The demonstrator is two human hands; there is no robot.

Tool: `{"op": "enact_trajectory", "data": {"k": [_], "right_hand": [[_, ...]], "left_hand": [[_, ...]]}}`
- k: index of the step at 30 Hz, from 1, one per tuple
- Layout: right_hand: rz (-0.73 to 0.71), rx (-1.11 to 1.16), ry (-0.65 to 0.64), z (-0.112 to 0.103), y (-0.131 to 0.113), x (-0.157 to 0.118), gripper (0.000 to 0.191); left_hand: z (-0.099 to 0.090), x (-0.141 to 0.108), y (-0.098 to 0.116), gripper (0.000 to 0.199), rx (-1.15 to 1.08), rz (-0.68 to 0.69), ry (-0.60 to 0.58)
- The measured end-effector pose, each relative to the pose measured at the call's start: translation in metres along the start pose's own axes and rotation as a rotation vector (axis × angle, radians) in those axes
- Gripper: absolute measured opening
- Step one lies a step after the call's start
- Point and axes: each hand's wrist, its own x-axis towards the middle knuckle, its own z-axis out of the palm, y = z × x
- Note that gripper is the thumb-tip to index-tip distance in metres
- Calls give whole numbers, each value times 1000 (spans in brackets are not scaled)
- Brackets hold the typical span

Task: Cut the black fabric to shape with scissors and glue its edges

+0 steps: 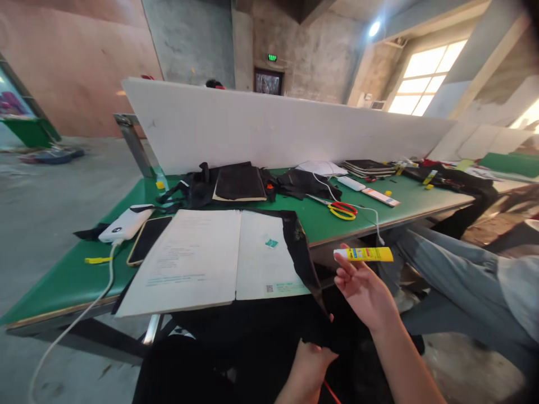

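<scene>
My right hand (pixel 364 289) is raised at the right, its fingers closed on a yellow glue stick (pixel 370 254) that lies sideways. Lower down, my left hand (pixel 309 362) is closed on black cloth (pixel 261 331), which hangs over the table's front edge. An open book (pixel 197 258) lies on the green table (pixel 318 227), left of both hands. Black cloth also runs along the book's right edge. A small green scrap (pixel 272 243) rests on the right-hand page.
Scissors (pixel 343 211) with red and yellow handles, a closed black book (pixel 240 182) and a stack of black books (pixel 368 167) lie behind. A power bank (pixel 126 223) and phone (pixel 148 240) sit left. A person's grey-clad leg (pixel 455 280) is at right.
</scene>
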Motion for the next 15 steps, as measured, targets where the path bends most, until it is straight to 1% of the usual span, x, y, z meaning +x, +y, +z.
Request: {"op": "enact_trajectory", "data": {"k": [2,3,5,6,7,9,11,13,15], "right_hand": [[1,20,29,-5,4,-12,38],[-11,24,41,-6,5,-17,36],[-43,1,61,-8,7,-25,32],[-55,-28,78,-10,8,-28,32],[-60,-71,102,-12,9,-31,32],[-58,-206,179,-18,12,-38,34],[-63,-383,248,-23,14,-43,35],[-93,-545,249,-24,14,-48,34],[-141,-661,217,-19,13,-53,29]], "left_hand": [[-2,-9,-10,64,-19,2,-138],[-3,-12,-14,67,-45,13,-219],[-6,-16,-18,64,-125,50,-373],[-7,-16,-18,58,-178,68,-421],[-7,-15,-16,50,-238,70,-437],[-3,-9,-11,37,-360,21,-413],[4,-1,-7,35,-434,-74,-345],[12,7,-5,34,-424,-117,-287],[17,12,-8,29,-317,-64,-206]]}}
